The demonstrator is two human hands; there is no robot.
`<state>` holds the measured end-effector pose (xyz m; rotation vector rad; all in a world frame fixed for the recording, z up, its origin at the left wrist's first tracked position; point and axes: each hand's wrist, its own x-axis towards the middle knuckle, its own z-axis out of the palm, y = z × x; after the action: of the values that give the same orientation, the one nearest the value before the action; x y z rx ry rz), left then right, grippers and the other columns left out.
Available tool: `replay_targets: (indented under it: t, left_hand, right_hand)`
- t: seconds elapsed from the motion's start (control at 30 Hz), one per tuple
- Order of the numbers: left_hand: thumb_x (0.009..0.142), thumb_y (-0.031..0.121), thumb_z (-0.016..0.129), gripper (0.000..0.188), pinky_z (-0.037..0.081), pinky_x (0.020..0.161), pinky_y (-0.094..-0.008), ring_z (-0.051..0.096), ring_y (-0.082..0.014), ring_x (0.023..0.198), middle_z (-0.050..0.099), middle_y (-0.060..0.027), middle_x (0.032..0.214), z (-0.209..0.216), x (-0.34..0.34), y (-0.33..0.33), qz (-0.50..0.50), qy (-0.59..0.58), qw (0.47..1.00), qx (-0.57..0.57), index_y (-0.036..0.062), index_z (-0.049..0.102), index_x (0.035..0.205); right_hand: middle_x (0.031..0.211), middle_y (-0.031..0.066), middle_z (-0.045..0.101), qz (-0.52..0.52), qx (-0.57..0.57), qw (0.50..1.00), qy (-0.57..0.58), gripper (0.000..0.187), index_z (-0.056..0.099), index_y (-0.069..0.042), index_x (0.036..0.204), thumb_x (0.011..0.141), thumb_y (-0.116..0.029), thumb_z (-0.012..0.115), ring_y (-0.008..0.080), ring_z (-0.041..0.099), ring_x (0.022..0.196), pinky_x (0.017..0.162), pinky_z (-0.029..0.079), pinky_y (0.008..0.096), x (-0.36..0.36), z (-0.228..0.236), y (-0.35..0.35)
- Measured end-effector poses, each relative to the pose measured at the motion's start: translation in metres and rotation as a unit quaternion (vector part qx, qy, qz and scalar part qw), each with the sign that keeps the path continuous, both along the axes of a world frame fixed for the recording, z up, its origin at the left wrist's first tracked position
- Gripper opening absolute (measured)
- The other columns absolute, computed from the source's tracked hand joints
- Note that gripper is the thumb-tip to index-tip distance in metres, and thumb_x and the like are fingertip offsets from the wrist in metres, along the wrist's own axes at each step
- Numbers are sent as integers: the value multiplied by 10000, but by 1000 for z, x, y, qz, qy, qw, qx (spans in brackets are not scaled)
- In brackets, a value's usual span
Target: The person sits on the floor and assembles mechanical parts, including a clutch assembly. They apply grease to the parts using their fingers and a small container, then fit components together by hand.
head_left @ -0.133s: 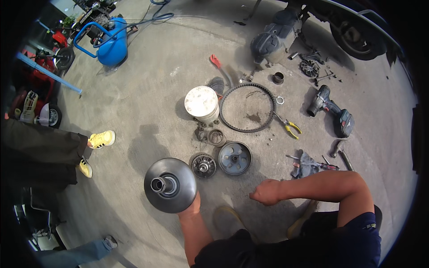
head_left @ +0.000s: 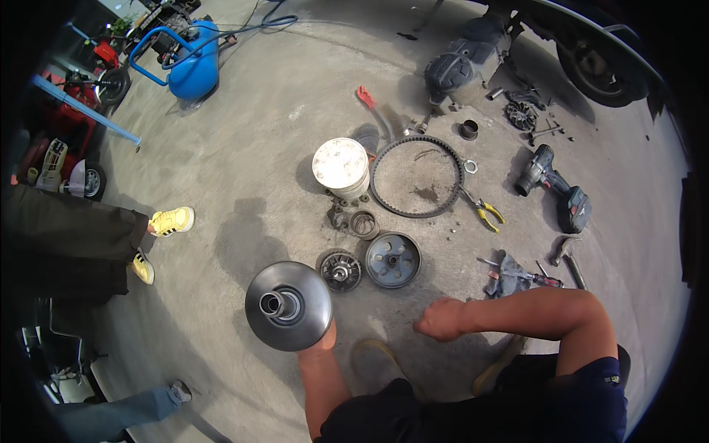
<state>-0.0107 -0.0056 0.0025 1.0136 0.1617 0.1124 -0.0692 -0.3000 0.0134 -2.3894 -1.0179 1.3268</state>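
My left hand [head_left: 323,342] grips a driven pulley [head_left: 310,321] from below. It is a dark metal disc with a hollow, bright central shaft pointing up, and it hides most of my fingers. Curled into a fist, my right hand [head_left: 440,320] hovers over the floor on the right; what it may hold is hidden. Beyond the two hands lie a clutch bell [head_left: 408,275], a blue-grey cup with holes, and beside it a round clutch assembly [head_left: 354,278]. A coil spring [head_left: 363,225] sits just behind them.
Farther off are a white bucket [head_left: 338,162], a toothed drive belt [head_left: 377,193], yellow-handled pliers [head_left: 489,214], a cordless impact wrench [head_left: 552,179], a hammer [head_left: 572,266] and a screwdriver [head_left: 548,281]. A person's yellow shoe [head_left: 173,221] stands left. A blue air compressor [head_left: 196,74] is behind.
The whole view has shifted a little, with floor items appearing slightly farther right. The pulley stays in my left hand, its face catching more light. My right fist is practically still.
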Motion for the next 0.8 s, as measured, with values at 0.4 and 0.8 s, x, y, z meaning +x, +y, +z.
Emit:
replay_targets:
  t: [0.4,0.8]
  left_hand:
    - [1023,437,650,401,563,1073,-450,702,-241,1229,736,-42,1328,24,-8,41,88,23,981,-170,153,708,1301]
    - [1045,422,634,432,557,1093,-458,684,-237,1254,703,-56,1375,-6,-25,39,46,93,957,-269,131,654,1363]
  right_hand:
    - [1005,164,792,31,60,995,-71,188,744,-82,997,910,-166,600,374,783,976,838,627,525,16,-18,25]
    - [926,156,772,67,43,995,-60,229,661,-85,1109,912,-179,593,389,771,866,746,610,540,25,-24,55]
